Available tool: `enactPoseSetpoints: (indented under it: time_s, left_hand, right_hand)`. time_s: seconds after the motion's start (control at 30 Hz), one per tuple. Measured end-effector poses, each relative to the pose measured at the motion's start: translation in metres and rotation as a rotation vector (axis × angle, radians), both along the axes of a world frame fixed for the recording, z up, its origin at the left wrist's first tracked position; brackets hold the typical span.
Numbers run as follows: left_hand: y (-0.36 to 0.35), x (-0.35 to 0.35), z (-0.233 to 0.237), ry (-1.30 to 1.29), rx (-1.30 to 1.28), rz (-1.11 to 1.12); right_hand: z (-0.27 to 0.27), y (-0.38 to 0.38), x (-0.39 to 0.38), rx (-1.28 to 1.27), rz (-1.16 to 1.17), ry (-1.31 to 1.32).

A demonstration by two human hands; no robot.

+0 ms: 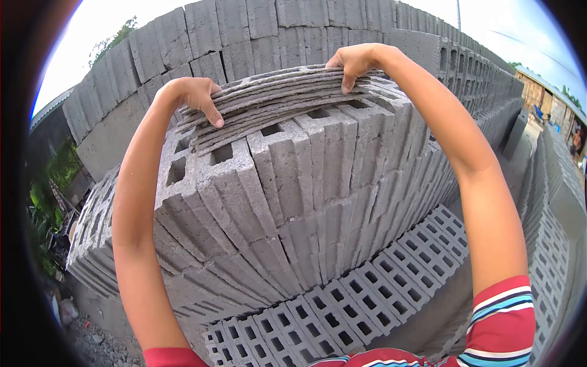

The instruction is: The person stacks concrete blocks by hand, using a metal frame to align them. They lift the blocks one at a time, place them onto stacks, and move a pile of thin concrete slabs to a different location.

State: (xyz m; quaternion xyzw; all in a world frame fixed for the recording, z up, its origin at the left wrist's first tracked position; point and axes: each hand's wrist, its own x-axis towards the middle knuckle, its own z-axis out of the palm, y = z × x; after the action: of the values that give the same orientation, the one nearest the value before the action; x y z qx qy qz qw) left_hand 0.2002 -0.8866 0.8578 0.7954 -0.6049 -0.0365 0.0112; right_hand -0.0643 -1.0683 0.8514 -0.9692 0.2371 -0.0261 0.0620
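A stack of thin, rough grey boards (275, 95) lies across the top of a hollow concrete block pile (287, 183). My left hand (197, 99) grips the stack's left end, its thumb on the near side. At the opposite end my right hand (356, 62) holds on the same way, thumb pressed to the near edges. Both hands' other fingers are partly hidden behind the boards. The boards look crusted with cement, and their exact material cannot be made out. Beneath them, the hollow openings of the top blocks show.
A taller block wall (244, 46) rises just behind the pile. Low down in front runs a row of hollow blocks (342, 300). More blocks (550, 257) line the right side. Gravel (98, 342) covers the lower left ground. A distant person (576, 140) is at far right.
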Motion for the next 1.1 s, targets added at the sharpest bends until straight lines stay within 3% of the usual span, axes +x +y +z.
enactPoseSetpoints:
  time_s: [0.1, 0.2, 0.33, 0.53, 0.6, 0.7, 0.83, 0.93, 1.07, 1.1]
  left_hand:
    - [-0.013, -0.009, 0.007, -0.136, 0.162, 0.134]
    - [-0.019, -0.028, 0.008, -0.334, 0.149, 0.276]
    - [-0.022, -0.025, 0.009, -0.250, 0.269, 0.320]
    - [-0.013, -0.023, -0.001, -0.215, 0.137, 0.251]
    - [-0.007, -0.024, -0.006, -0.195, 0.075, 0.207]
    - [0.002, -0.031, -0.011, -0.150, 0.017, 0.117]
    - [0.011, -0.035, -0.021, -0.179, -0.138, 0.002]
    - [0.011, -0.034, -0.023, -0.176, -0.160, 0.034]
    - [0.012, -0.037, -0.019, -0.131, -0.177, 0.035]
    - [0.009, -0.040, -0.018, -0.119, -0.160, 0.036]
  right_hand:
    - [0.003, -0.003, 0.011, -0.103, -0.090, 0.080]
    - [0.003, -0.004, 0.009, -0.128, -0.103, 0.063]
    - [-0.001, -0.019, 0.015, -0.120, -0.090, 0.102]
    - [-0.021, -0.030, 0.018, -0.195, -0.038, -0.109]
    - [-0.011, -0.012, -0.007, 0.053, 0.160, 0.007]
    - [-0.008, -0.014, 0.001, 0.061, 0.067, 0.059]
    - [-0.014, -0.026, -0.001, -0.122, 0.455, 0.060]
    - [-0.016, -0.015, -0.013, -0.363, 0.195, 0.004]
    - [-0.017, -0.028, -0.008, -0.084, 0.298, -0.034]
    - [-0.021, -0.031, -0.009, -0.184, 0.263, -0.080]
